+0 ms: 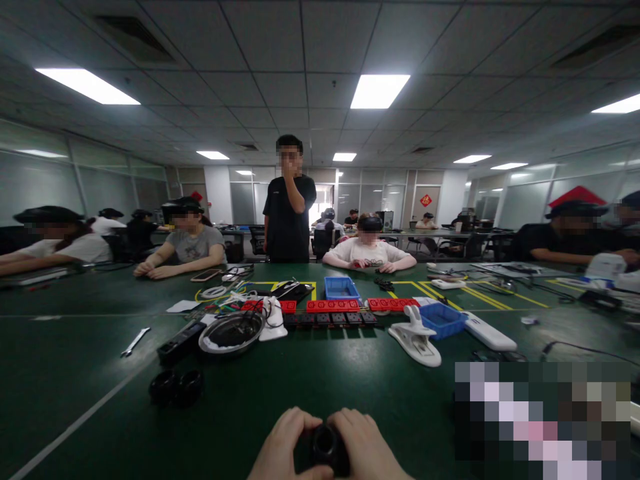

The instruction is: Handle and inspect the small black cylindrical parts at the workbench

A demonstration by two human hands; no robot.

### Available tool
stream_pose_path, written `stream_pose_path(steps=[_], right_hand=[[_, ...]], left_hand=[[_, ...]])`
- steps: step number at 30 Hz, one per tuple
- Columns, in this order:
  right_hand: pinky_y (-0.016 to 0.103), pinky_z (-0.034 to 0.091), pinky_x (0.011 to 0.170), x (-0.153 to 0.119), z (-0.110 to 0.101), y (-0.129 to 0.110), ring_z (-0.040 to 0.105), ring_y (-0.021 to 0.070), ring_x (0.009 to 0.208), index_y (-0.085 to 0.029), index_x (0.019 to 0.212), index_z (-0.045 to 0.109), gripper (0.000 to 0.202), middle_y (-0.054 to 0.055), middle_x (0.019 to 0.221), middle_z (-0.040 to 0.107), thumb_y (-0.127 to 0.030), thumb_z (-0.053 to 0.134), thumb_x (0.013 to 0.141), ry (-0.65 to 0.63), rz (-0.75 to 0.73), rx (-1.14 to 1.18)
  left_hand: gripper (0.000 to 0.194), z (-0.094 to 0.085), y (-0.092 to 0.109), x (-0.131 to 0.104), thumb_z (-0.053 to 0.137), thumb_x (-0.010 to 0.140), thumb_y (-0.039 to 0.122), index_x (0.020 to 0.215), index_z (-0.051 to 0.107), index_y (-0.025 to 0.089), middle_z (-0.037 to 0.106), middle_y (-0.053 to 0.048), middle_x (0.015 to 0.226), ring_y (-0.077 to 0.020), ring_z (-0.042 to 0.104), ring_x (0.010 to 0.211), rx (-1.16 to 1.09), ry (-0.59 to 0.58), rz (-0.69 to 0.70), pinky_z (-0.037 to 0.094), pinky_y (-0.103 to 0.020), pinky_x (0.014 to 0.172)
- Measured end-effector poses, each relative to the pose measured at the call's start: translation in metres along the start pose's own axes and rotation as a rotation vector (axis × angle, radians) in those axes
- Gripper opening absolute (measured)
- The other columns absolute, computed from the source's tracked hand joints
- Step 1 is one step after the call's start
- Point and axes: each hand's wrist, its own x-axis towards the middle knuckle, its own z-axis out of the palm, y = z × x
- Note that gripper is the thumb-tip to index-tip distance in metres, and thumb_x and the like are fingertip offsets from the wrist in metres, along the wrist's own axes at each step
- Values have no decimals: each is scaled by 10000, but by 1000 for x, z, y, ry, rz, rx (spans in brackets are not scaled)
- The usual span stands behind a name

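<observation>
Close in front of me, at the bottom middle of the head view, a black round part with a hole in its top (pixel 326 443) is held between both hands. My left hand (pixel 287 443) is closed around its left side, and my right hand (pixel 367 443) around its right side. The underside of the part is hidden by my fingers and the frame's lower edge. Ahead and to the left, two similar black round parts (pixel 176 387) stand side by side on the green table (pixel 240 427).
Beyond my hands lie a metal bowl (pixel 210 347), a white clip stand (pixel 415 340), red strips (pixel 333 305), black blocks (pixel 350 320) and blue trays (pixel 443 321). A wrench (pixel 135 341) lies at left. Several people sit around the table; one person (pixel 289 213) stands opposite.
</observation>
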Motion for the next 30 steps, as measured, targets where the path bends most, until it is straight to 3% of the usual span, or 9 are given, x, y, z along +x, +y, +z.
stream_pose_path(steps=[4, 9, 14, 18, 24, 30], right_hand=[[272, 398, 747, -3, -16, 12, 542, 198, 852, -244, 1019, 602, 445, 9, 950, 610, -382, 714, 610, -137, -214, 334], [219, 395, 699, 0, -22, 20, 539, 165, 816, -203, 903, 654, 297, -18, 852, 588, -207, 719, 614, -212, -202, 384], [211, 384, 655, 2, -16, 19, 523, 149, 762, -203, 866, 648, 299, -25, 811, 559, -270, 739, 589, -197, -148, 343], [212, 346, 583, 1, -5, 19, 477, 133, 681, -183, 760, 607, 357, -35, 732, 523, -379, 766, 508, -100, -81, 222], [232, 319, 548, 0, 5, 11, 461, 145, 637, -177, 720, 549, 446, -13, 716, 533, -490, 739, 466, -25, -38, 14], [341, 389, 689, -3, 6, -7, 537, 245, 755, -156, 813, 561, 437, 70, 829, 606, -464, 691, 531, 45, 59, -97]], left_hand=[[551, -3, -15, 4, 552, 702, 632, 1087, 562, 238, 536, -49, 911, -211, 496, 815, -107, -142, 160, 392, -289, 692], [605, -4, -20, 8, 477, 710, 698, 1106, 558, 247, 530, -58, 916, -214, 497, 818, -148, -166, 196, 387, -298, 685], [603, -3, -17, 8, 515, 682, 697, 1068, 579, 238, 526, -41, 876, -200, 485, 781, -142, -159, 154, 379, -287, 671], [505, -1, -16, 7, 630, 661, 581, 1013, 596, 221, 530, -31, 875, -197, 493, 787, -134, -144, 117, 375, -276, 676], [337, 4, -3, 1, 718, 607, 214, 907, 570, 173, 519, -17, 885, -197, 493, 822, -31, -91, -48, 385, -269, 700], [299, 5, 3, -1, 682, 601, 142, 873, 558, 151, 523, -26, 879, -202, 488, 817, 6, -21, -100, 387, -282, 715]])
